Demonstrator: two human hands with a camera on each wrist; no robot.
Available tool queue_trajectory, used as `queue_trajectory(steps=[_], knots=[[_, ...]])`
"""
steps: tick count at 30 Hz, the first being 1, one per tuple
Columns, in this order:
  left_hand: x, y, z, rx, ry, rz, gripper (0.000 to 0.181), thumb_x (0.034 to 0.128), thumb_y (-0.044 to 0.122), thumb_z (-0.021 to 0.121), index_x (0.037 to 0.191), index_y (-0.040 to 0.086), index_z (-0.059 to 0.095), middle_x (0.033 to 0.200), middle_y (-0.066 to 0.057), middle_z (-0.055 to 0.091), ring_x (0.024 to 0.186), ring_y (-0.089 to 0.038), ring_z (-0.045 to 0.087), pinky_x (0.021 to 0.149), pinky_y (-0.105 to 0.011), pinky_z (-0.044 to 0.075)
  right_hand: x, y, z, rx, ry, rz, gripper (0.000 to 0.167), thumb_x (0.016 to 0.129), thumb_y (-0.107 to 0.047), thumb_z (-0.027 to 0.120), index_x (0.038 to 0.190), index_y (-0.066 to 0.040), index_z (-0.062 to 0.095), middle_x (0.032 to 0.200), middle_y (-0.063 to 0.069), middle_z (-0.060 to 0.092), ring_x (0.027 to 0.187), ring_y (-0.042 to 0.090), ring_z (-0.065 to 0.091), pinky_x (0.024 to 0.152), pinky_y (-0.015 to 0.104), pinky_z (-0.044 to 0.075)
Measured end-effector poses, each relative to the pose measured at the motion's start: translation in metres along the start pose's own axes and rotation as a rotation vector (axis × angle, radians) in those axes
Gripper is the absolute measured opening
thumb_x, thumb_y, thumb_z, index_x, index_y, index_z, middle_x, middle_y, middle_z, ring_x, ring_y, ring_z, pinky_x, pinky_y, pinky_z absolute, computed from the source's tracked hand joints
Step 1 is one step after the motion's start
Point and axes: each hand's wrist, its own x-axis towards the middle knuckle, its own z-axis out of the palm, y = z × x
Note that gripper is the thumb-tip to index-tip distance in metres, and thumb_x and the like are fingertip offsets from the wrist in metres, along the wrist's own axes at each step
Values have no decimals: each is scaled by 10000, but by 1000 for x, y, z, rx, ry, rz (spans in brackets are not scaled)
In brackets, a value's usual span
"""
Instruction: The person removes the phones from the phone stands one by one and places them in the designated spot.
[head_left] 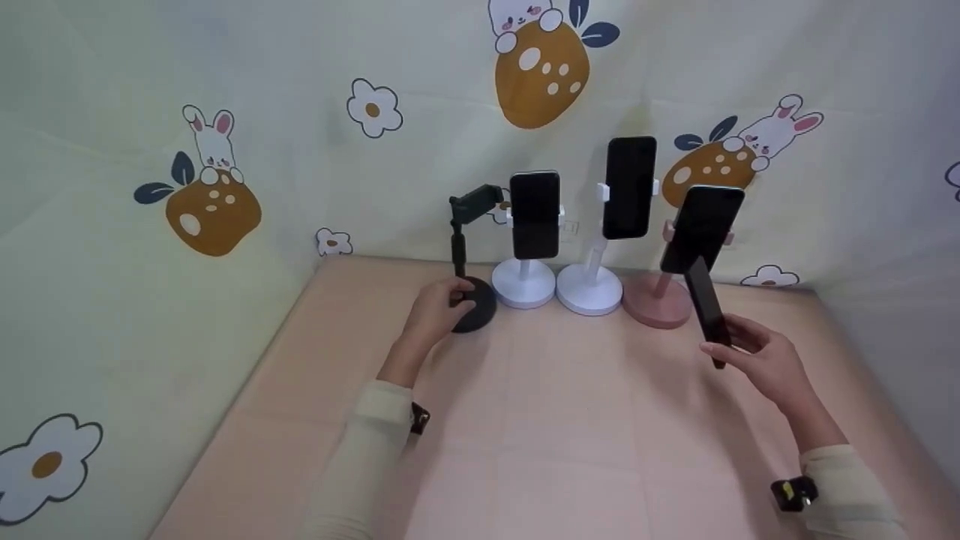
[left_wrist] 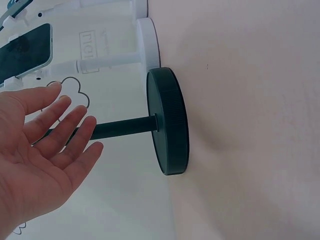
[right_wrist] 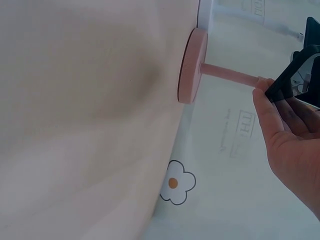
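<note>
a black phone (head_left: 707, 311) is up in the air over the right side of the table (head_left: 562, 420), in front of the pink stand (head_left: 657, 306). the right hand (head_left: 766, 364) pinches it near its lower end, between thumb and fingers; the head view has it nearly edge-on, while the right wrist view cuts part of it off.

the left hand (head_left: 433, 313) is at the black stand (head_left: 459, 251). from the head it looks curved about the base, but the left wrist view shows the fingers loose and spread, grasping nothing, overlapping the pole; whether they touch it i cannot tell. that view also shows the base's ribbed rim; only the head view shows the stand's tilted top holder (head_left: 477, 204).

between the black and pink stands are two white stands (head_left: 523, 286) (head_left: 589, 292). these two and the pink one carry upright phones (head_left: 535, 216) (head_left: 630, 187) (head_left: 703, 226).
</note>
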Motion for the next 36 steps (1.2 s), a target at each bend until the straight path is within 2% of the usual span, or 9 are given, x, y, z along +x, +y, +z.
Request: queue_trajectory(steps=[2, 7, 14, 18, 23, 28, 31, 33, 36], knots=[[-1, 0, 0, -2, 0, -1, 298, 954, 141, 667, 1242, 63, 664, 1304, -124, 654, 1224, -261, 611, 1066, -392, 496, -1, 1, -1, -9, 3, 5, 845, 890, -489, 708, 1517, -27, 380, 1470, 235, 510, 1187, 9, 577, 790, 3, 396], [-2, 0, 0, -4, 8, -4, 283, 951, 144, 672, 1227, 83, 669, 1302, -125, 655, 1221, -261, 613, 1059, -390, 501, -2, 2, -3, -29, 7, 15, 858, 885, -512, 703, 1515, -25, 383, 1471, 231, 511, 1290, 199, 568, 795, 20, 392], [-1, -2, 0, -15, 6, -7, 273, 952, 129, 668, 1222, 89, 671, 1312, -129, 647, 1237, -272, 607, 1065, -399, 499, -1, 9, -5, -13, 22, 6, 823, 886, -477, 718, 1500, -24, 410, 1454, 247, 519, 1029, -184, 509, 789, 3, 392], [-1, -3, 1, -30, 3, -8, 270, 954, 122, 663, 1222, 89, 671, 1324, -130, 639, 1249, -276, 600, 1072, -405, 492, -2, 11, -6, 10, 18, -3, 802, 897, -445, 717, 1497, -11, 408, 1462, 265, 501, 965, -261, 441, 789, -5, 393], [-2, -3, 1, -35, 4, -7, 270, 956, 129, 663, 1223, 88, 670, 1335, -134, 632, 1253, -281, 599, 1073, -409, 491, -3, 12, -9, -16, 21, 26, 842, 885, -488, 715, 1503, -12, 398, 1466, 254, 505, 961, -250, 424, 771, -4, 381], [-2, -3, 2, -38, 0, -8, 267, 956, 133, 664, 1219, 87, 671, 1327, -137, 635, 1255, -292, 600, 1069, -407, 496, -3, 15, -11, -32, 28, 38, 845, 878, -497, 719, 1492, -6, 412, 1457, 252, 516, 1001, -194, 487, 764, 5, 381], [-2, -2, 2, -39, -1, -11, 265, 955, 132, 665, 1216, 86, 673, 1317, -137, 638, 1257, -299, 599, 1068, -404, 497, -3, 17, -11, -44, 33, 47, 849, 876, -504, 719, 1491, -6, 413, 1452, 255, 521, 1104, -44, 593, 809, 56, 424], [-1, -2, 3, -39, -1, -10, 266, 953, 130, 667, 1215, 83, 673, 1312, -138, 641, 1257, -304, 599, 1067, -406, 497, -3, 17, -11, -51, 33, 59, 863, 876, -513, 714, 1498, -4, 399, 1457, 261, 510, 1228, 173, 611, 906, 175, 480], [-1, -2, 4, -36, -2, -13, 267, 951, 125, 670, 1215, 83, 672, 1306, -135, 644, 1256, -303, 601, 1067, -409, 497, -3, 19, -11, -44, 31, 85, 895, 875, -532, 705, 1513, -2, 369, 1481, 279, 468, 1355, 428, 478, 1029, 443, 484]])
